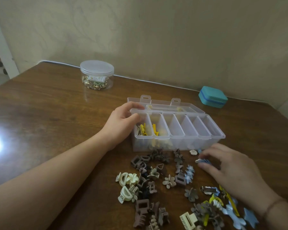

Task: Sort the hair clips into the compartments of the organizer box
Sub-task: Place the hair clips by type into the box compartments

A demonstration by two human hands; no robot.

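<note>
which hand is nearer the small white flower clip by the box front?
Right. The right hand is just beside the white flower clip, fingers pinching a blue clip. The left hand grips the organizer box at its far left end.

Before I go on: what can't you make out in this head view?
- Right hand: motion-blurred; its hold on the blue clip is unclear.
- Organizer box lower tier: frosted wall blurs contents.
- Pile: bottom edge cuts off some clips.
- Left hand hides the box's left end.
</note>
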